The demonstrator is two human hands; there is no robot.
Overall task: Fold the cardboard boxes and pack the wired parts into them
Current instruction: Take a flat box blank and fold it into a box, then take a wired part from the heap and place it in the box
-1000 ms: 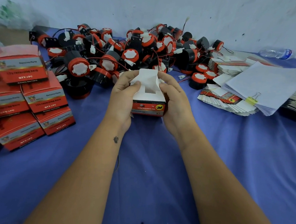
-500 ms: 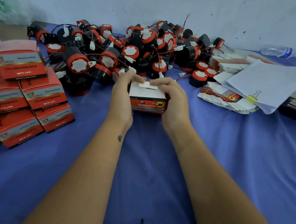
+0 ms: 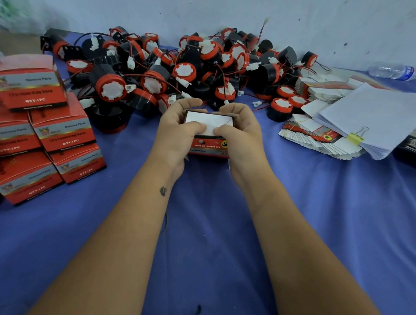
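A small red and black cardboard box (image 3: pixel 211 146) stands on the blue cloth at the centre, its white end flaps folded flat on top. My left hand (image 3: pixel 176 133) grips its left side, fingers curled over the far edge and thumb pressing the flaps. My right hand (image 3: pixel 240 135) grips the right side the same way, its thumb on the flaps beside the left thumb. A heap of black and red wired parts (image 3: pixel 183 72) with white connectors lies just behind the box, against the wall.
Several folded red boxes (image 3: pixel 58 132) are stacked at the left. Flat unfolded box blanks (image 3: pixel 311 137) and a clipped sheaf of white paper (image 3: pixel 382 115) lie at the right. A plastic bottle (image 3: pixel 392 71) lies at the back right.
The white flap that stood up a second ago has been folded down. Both thumbs have moved onto the closed flaps, and the box sits slightly nearer the heap.
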